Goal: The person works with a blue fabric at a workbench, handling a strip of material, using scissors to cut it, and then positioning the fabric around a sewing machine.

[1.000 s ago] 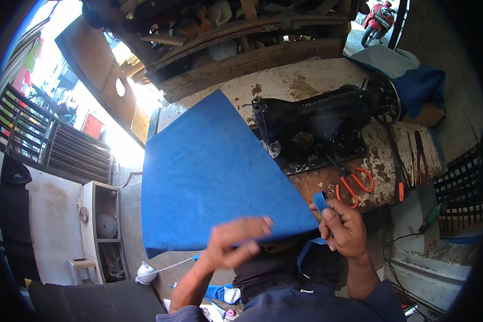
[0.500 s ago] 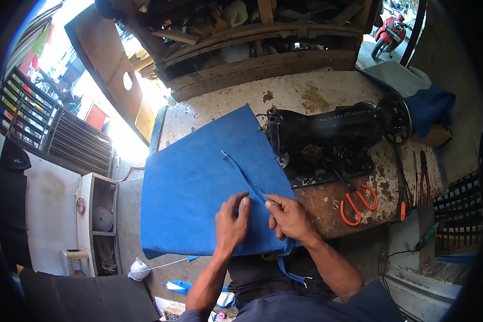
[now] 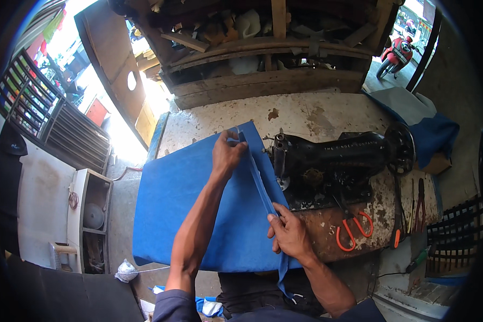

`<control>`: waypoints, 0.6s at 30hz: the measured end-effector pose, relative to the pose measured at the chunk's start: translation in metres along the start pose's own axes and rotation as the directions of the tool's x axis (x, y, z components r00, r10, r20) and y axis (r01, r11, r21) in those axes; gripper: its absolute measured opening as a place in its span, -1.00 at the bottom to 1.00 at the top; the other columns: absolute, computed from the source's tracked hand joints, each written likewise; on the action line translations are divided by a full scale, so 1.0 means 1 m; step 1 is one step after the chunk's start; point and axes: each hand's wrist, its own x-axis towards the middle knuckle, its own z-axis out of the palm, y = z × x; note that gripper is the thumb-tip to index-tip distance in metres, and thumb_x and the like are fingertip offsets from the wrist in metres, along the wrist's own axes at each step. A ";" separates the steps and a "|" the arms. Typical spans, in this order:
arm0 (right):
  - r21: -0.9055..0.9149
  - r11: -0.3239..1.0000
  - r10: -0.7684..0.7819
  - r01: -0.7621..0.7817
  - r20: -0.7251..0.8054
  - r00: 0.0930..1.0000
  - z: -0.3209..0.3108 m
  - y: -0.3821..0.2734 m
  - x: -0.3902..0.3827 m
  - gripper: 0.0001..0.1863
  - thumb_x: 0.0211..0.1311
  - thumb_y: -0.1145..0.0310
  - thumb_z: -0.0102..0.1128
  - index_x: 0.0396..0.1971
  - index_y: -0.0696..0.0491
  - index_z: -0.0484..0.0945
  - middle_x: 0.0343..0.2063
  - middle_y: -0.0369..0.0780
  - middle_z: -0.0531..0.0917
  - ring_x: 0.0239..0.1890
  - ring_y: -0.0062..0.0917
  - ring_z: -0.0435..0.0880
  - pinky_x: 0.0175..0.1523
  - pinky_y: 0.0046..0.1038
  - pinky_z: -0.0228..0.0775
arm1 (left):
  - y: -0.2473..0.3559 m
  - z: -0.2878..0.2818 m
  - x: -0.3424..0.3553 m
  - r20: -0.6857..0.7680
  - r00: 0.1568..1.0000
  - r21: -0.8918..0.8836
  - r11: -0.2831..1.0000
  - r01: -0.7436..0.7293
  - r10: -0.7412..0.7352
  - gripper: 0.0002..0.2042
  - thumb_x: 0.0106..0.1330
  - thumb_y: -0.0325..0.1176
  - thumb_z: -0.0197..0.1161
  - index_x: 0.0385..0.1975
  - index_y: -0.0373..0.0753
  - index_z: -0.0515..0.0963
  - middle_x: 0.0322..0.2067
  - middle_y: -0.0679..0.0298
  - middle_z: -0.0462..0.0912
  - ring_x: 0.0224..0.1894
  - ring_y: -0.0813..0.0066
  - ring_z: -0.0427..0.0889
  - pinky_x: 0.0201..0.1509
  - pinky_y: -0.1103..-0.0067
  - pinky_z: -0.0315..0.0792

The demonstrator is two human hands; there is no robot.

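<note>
A narrow blue fabric strip point(image 3: 260, 185) with a pale cord along it is stretched between my two hands. At its far end my left hand point(image 3: 229, 153) pinches it near the top corner of a large blue cloth point(image 3: 182, 198). My right hand point(image 3: 290, 232) grips the strip closer to me, over the cloth's right edge, and its loose tail point(image 3: 282, 279) dangles below toward my lap. The cloth lies flat on the worktable point(image 3: 209, 115). Just right of the cloth stands a black sewing machine point(image 3: 327, 161).
Orange-handled scissors point(image 3: 354, 229) lie in front of the machine, with pliers point(image 3: 421, 204) and an orange-tipped tool point(image 3: 396, 236) farther right. Blue fabric point(image 3: 437, 137) is heaped behind the handwheel. A wooden shelf point(image 3: 273, 80) borders the table's far side. A white thread bundle point(image 3: 126, 271) sits low on the left.
My left hand has reached forward and taken hold of the strip's far end. The strip is now pulled straight. My right hand keeps its grip, slightly nearer me in the picture.
</note>
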 end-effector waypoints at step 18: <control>-0.133 0.986 -0.111 0.096 -0.113 0.987 -0.009 0.018 0.004 -0.69 0.45 0.44 0.10 0.11 0.16 0.61 -0.58 -0.25 0.65 -0.72 -0.68 0.60 -0.59 -0.62 0.43 | -0.026 0.017 0.050 0.051 0.833 0.560 0.674 -0.481 0.551 -0.80 0.32 -0.33 0.28 -0.11 -0.18 0.69 -0.07 0.16 0.70 0.04 0.08 0.57 0.11 0.24 0.43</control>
